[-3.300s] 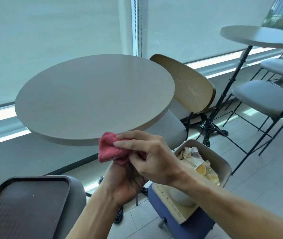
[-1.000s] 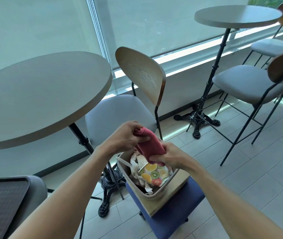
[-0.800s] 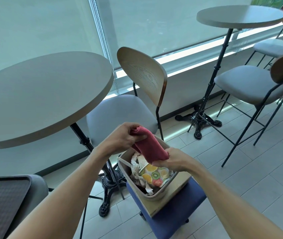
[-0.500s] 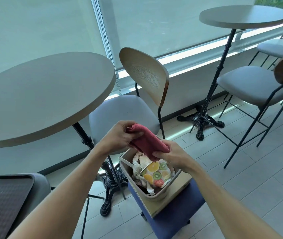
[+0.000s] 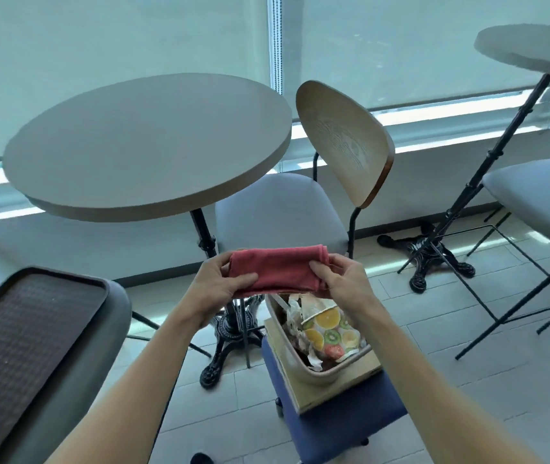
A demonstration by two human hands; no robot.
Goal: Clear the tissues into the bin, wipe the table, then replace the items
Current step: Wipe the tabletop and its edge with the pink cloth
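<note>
A folded red cloth (image 5: 278, 270) is stretched flat between my left hand (image 5: 220, 283) and my right hand (image 5: 342, 279), each pinching one end. It hangs just above the beige bin (image 5: 330, 373), which holds crumpled tissues and a fruit-patterned paper cup (image 5: 328, 329). The round beige table (image 5: 146, 142) stands bare beyond and to the left of my hands. A dark brown tray (image 5: 22, 343) lies empty on a grey seat at the lower left.
The bin sits on a wooden board on a blue stool (image 5: 340, 426). A wooden-backed grey chair (image 5: 343, 142) stands behind it. A second round table (image 5: 531, 48) and another grey seat (image 5: 541, 199) are on the right.
The cloth went from a bunched wad at the table's edge to a flat folded strip held out between both hands above the bin. My view turned back left toward the table.
</note>
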